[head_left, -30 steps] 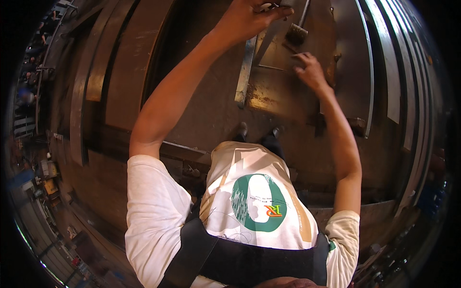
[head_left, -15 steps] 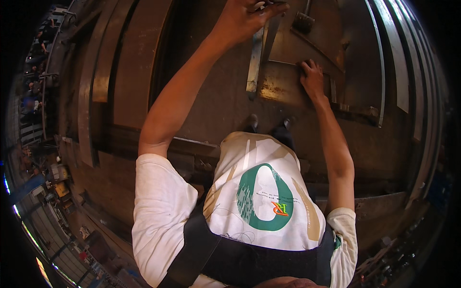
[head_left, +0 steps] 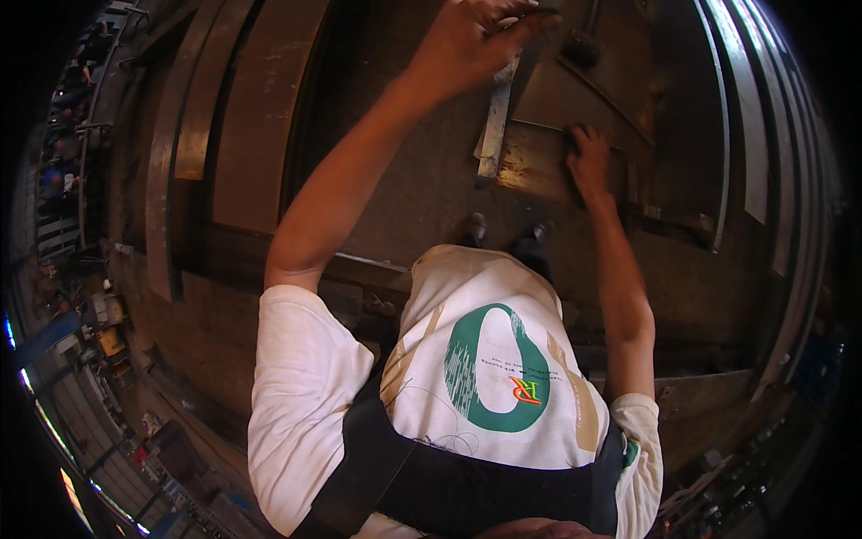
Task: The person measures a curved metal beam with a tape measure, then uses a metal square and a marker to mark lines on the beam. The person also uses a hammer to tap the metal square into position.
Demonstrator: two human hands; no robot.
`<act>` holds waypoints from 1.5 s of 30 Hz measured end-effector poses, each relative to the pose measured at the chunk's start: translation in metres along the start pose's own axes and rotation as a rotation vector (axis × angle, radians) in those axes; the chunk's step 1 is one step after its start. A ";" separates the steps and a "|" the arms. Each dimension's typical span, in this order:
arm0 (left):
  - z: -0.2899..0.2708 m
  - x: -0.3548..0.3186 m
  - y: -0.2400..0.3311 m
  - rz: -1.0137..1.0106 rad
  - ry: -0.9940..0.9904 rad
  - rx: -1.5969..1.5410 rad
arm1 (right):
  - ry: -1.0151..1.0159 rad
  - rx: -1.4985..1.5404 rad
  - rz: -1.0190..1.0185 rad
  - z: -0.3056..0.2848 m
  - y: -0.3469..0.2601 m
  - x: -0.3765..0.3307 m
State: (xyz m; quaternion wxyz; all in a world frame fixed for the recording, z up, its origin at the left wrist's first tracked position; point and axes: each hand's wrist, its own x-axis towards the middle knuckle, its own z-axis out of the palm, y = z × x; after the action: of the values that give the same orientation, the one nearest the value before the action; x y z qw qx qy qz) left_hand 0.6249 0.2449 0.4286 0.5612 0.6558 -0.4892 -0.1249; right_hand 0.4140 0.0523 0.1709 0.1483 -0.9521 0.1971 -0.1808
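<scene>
My left hand (head_left: 485, 45) is at the top centre, its thumb and fingers pinched together. A small whitish piece (head_left: 508, 22) shows at the pinch; what it is I cannot make out. Just below that hand lies a narrow metal bar (head_left: 496, 130), slanting along the left side of a brownish metal plate (head_left: 530, 162) with a shiny, rust-stained strip at its near end. My right hand (head_left: 589, 163) rests on this plate near its right side, fingers stretched forward and slightly bent. Its palm side is hidden.
A dark cylindrical piece (head_left: 582, 48) lies beyond the plate. Long metal strips (head_left: 745, 126) run along the right, and a wide brown sheet (head_left: 260, 126) lies at left beside other strips. My shoes (head_left: 474, 230) stand close to the plate. People (head_left: 58, 180) are far left.
The left hand has moved slightly right, and the narrow bar sits a little further right too. My right hand stays on the plate. The whole view has shifted slightly.
</scene>
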 end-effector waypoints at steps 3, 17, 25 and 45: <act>-0.005 0.000 0.004 -0.039 -0.050 0.066 | 0.009 -0.051 -0.019 0.000 -0.002 0.003; -0.004 -0.015 -0.014 0.081 0.010 0.164 | -0.060 -0.013 0.026 -0.004 -0.007 0.006; -0.007 -0.015 -0.007 0.049 -0.040 0.190 | -0.070 -0.021 0.040 -0.004 -0.008 0.007; -0.013 -0.020 -0.005 0.032 0.009 0.191 | -0.018 0.006 0.043 -0.009 -0.015 0.004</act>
State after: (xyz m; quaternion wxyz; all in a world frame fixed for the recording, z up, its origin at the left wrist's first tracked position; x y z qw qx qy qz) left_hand 0.6271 0.2683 0.4213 0.5003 0.6990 -0.5067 -0.0660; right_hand 0.4191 0.0620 0.1858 0.1567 -0.9488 0.2156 -0.1695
